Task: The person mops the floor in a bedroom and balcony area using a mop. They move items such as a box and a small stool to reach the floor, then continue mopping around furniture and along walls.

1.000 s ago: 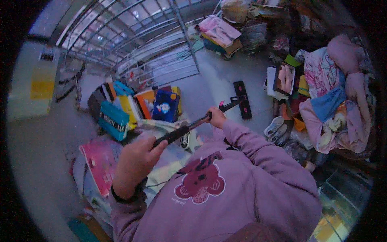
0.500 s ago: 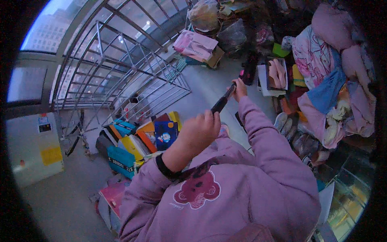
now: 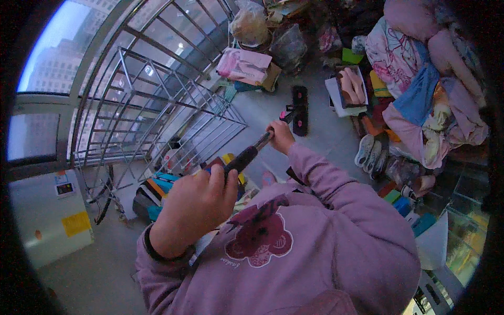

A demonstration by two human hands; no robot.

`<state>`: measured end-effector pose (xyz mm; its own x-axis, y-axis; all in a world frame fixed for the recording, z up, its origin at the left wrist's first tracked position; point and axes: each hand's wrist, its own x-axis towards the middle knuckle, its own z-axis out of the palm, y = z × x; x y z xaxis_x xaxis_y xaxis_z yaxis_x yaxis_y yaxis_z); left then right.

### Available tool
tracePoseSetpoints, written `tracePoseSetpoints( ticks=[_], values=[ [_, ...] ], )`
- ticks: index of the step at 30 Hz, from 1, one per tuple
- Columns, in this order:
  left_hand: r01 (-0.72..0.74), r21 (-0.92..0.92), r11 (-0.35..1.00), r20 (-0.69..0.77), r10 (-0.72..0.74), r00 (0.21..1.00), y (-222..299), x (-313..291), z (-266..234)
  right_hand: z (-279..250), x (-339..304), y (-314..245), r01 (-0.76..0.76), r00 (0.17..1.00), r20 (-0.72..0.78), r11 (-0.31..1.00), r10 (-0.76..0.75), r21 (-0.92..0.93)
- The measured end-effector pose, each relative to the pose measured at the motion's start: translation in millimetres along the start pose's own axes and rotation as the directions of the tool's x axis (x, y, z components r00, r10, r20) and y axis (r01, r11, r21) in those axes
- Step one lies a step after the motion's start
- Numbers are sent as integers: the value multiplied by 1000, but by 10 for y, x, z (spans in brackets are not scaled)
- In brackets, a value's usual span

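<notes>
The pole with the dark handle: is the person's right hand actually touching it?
Touching. The head view shows the right hand closed around the pole, with no gap between them.

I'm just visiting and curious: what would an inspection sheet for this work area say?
Surface: grey floor.
Job's things: pole with a flat black head at its far end.
Clutter: clothes pile, sneakers and open box at right; pink box ahead.
Hands: both closed around the pole, left hand nearer the body, right hand nearer the head.
Cables: none clearly made out.
Surroundings: metal rack and window at left, white cabinet below the window.
</notes>
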<state>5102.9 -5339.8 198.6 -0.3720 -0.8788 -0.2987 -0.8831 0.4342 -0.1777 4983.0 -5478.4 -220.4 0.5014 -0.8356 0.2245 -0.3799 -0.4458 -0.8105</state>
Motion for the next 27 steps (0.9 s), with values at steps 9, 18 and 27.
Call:
tracePoseSetpoints(
  ticks=[9,18,27],
  values=[
    [-151,86,985,-229,167,959,-376,480,878,162,565,591,-168,961,-240,981,140,-100],
    [-166,-184,969,-32,163,986,-522,263,649,-99,159,201,-306,944,58,929,324,-208],
    [-255,-475,842,-150,208,967,-833,529,563,-314,-704,124,-282,952,69,940,300,-190]
  ],
)
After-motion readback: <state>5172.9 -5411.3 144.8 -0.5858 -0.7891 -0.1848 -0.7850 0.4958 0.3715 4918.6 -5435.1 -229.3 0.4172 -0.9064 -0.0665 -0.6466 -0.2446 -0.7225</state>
